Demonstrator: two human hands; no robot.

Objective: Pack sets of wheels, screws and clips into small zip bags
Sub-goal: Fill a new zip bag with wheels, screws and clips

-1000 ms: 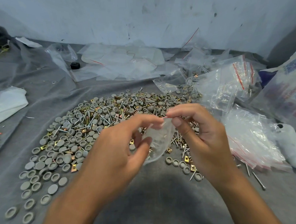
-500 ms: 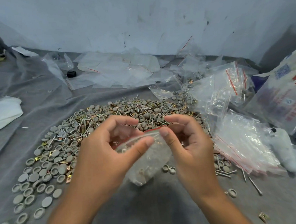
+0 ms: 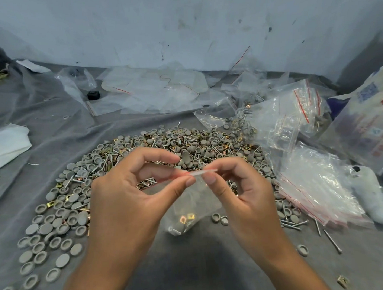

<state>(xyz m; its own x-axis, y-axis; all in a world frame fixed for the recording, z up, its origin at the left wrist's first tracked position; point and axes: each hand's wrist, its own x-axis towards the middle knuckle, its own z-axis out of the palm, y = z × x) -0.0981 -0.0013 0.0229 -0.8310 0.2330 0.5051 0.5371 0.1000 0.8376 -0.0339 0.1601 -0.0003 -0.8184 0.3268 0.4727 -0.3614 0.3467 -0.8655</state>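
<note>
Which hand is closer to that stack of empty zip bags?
Right. The right hand sits just left of the stack of empty zip bags; the left hand is farther left, beyond the small bag both pinch.

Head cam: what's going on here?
A person is packing hardware. Both hands pinch the top edge of a small zip bag: the left hand and the right hand meet at its red zip strip. Brass clips and a screw sit at the bag's bottom. Behind it, a pile of grey wheels, screws and clips covers the grey cloth. A stack of zip bags lies to the right.
</note>
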